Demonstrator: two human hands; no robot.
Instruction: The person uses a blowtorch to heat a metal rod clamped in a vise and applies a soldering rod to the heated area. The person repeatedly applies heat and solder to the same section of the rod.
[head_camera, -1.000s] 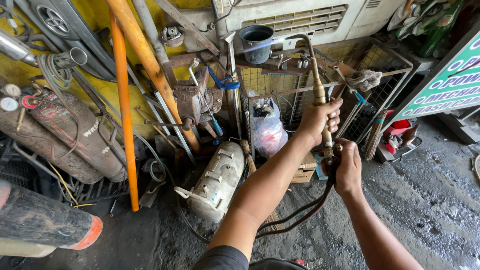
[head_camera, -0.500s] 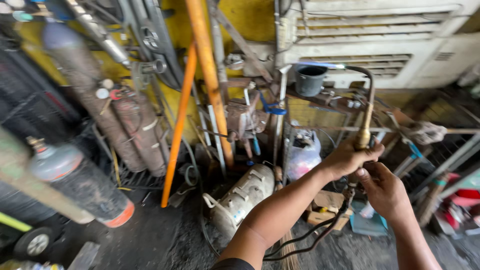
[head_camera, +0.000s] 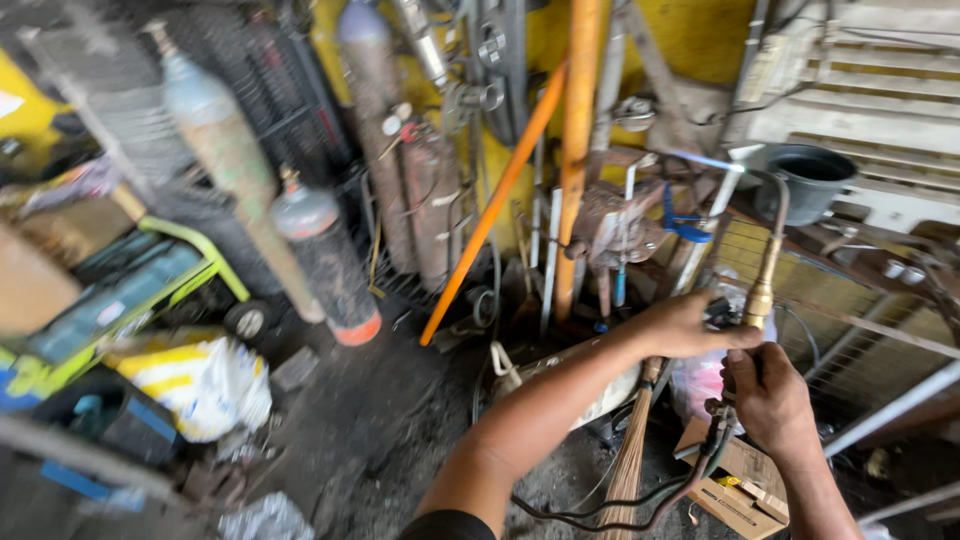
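Cylinders (head_camera: 320, 260) now fill the left, well left of the brass torch (head_camera: 762, 290); 0.5 s ago they sat nearer the edge. Left hand (head_camera: 685, 325) closes around the torch's upper handle, right hand (head_camera: 765, 400) pinches its valve end below. Hoses (head_camera: 640, 505) trail downward, blurred.

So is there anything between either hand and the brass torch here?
Nothing visible. The left hand already grips the brass torch near its body, and the right hand holds its lower end where the hoses attach.
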